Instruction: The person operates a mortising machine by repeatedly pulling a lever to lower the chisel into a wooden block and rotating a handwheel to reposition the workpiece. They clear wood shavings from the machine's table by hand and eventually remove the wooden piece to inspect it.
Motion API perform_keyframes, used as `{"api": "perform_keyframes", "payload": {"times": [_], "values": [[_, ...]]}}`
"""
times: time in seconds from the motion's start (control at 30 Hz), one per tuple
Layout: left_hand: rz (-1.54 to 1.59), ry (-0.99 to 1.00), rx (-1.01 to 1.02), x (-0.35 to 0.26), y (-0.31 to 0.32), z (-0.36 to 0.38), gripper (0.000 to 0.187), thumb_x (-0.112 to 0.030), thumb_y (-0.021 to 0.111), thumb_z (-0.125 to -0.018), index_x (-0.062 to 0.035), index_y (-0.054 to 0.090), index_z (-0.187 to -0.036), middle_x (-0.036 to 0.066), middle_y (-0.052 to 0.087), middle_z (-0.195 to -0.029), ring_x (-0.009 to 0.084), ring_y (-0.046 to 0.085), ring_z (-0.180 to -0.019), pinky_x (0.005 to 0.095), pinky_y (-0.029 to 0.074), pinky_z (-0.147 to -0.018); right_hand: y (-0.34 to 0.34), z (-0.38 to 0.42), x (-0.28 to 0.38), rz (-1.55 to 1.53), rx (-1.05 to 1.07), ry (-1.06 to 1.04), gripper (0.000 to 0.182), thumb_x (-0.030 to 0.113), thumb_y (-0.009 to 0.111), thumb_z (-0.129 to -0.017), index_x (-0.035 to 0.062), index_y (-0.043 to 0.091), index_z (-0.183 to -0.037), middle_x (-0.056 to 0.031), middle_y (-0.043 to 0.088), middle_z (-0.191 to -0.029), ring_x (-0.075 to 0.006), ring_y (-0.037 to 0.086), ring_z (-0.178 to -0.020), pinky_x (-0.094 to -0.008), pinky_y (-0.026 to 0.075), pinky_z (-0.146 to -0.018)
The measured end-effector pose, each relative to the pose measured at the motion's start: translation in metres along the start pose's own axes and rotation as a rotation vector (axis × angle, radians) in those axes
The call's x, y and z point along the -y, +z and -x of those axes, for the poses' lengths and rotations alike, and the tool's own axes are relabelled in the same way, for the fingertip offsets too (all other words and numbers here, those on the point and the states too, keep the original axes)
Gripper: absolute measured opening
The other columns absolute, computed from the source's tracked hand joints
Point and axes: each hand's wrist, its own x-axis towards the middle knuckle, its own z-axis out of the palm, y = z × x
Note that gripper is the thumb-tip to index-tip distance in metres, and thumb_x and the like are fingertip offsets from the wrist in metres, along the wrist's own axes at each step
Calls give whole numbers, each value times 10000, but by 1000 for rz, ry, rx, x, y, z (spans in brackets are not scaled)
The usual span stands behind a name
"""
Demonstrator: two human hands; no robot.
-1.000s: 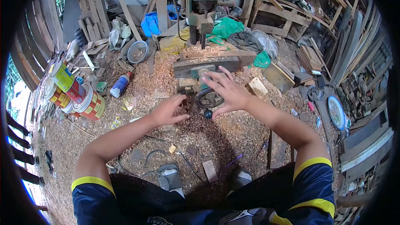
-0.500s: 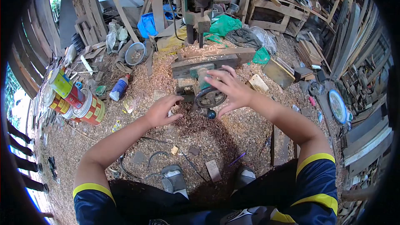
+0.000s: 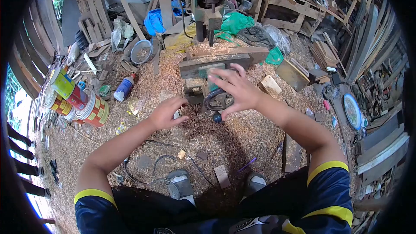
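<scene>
My right hand (image 3: 237,90) is beside the round metal handwheel (image 3: 219,100) of a green machine (image 3: 212,15), fingers spread above the rim and thumb low near the wheel's dark ball knob (image 3: 217,117). Whether the palm touches the rim is hard to tell. My left hand (image 3: 167,113) hovers to the left of the wheel, thumb and fingers apart, with nothing visible in it. Behind the wheel, a long wooden board (image 3: 193,68) lies across the machine's work table, sprinkled with shavings. The machine's spindle hangs above the board.
Wood shavings cover the floor (image 3: 173,147). Paint buckets (image 3: 93,110) and a blue bottle (image 3: 125,89) stand at left. A block with holes (image 3: 269,85) is right of the machine. A round patterned tray (image 3: 352,111) leans at far right. Cables (image 3: 162,160) lie near my feet.
The handwheel has turned slightly, its ball knob shifting a little left. My right hand has moved slightly left with spread fingers. My left hand has shifted slightly left, its fingers still apart.
</scene>
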Motion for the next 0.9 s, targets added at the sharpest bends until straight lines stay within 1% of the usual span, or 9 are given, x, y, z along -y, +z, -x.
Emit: {"api": "perform_keyframes", "payload": {"times": [0.17,0.37,0.43,0.47,0.53,0.63,0.77,0.83,0.9], "values": [[-64,61,-20,0,1,-7,493,-316,752,-919,-45,569,-1288,195,635,-1203,406,627,-1133,480,502,-989,-11,6,-2,-38,-19,2,1437,761,861,-467,180,293,-1651,-173,355,-1618,-364,392,-1470,-649,209,-1190],[-29,38,5,10,3,-1,487,-337,731,-931,-63,557,-1294,186,623,-1228,412,621,-1147,489,502,-982,-1,14,-3,-42,-34,53,1426,783,847,-487,175,292,-1651,-169,362,-1614,-369,408,-1452,-639,228,-1176],[-44,30,25,10,4,-2,479,-335,728,-932,-64,561,-1290,184,626,-1221,407,623,-1146,487,502,-978,10,5,-1,-14,-29,-11,1424,821,815,-495,119,327,-1634,-189,376,-1595,-370,385,-1461,-635,214,-1172],[-68,21,44,8,0,-5,472,-333,726,-934,-65,564,-1287,183,629,-1214,402,624,-1146,485,502,-975,7,6,-1,-9,-30,-11,1424,821,815,-495,119,327,-1634,-189,376,-1595,-370,385,-1461,-635,214,-1172],[-69,45,8,3,-4,-9,464,-328,724,-935,-67,566,-1284,180,632,-1202,397,627,-1139,484,503,-973,6,9,3,-65,-63,24,1408,804,830,-495,175,312,-1643,-167,368,-1611,-373,418,-1444,-647,222,-1165],[-71,49,-21,2,-9,-12,451,-319,719,-939,-69,567,-1282,174,635,-1184,388,632,-1127,482,504,-970,-2,17,1,-35,-15,-20,1398,798,833,-502,176,313,-1642,-168,370,-1610,-370,422,-1442,-650,222,-1161],[-57,12,-4,3,-11,-7,439,-309,715,-944,-68,569,-1280,168,636,-1181,382,632,-1126,484,500,-975,1,15,-1,-52,-71,21,1396,800,829,-504,178,315,-1642,-165,368,-1613,-360,426,-1442,-648,226,-1158],[-49,0,14,1,-10,-8,432,-303,716,-943,-67,571,-1275,168,636,-1182,381,631,-1128,485,497,-978,12,7,-2,48,-11,-50,1406,823,811,-504,146,323,-1636,-185,376,-1602,-377,388,-1465,-652,216,-1165],[-47,-6,29,2,-8,-11,426,-297,717,-942,-66,573,-1270,168,636,-1183,380,630,-1130,485,494,-982,5,4,1,22,-26,-21,1396,824,809,-507,150,332,-1633,-182,381,-1599,-371,394,-1463,-652,216,-1164]]}}
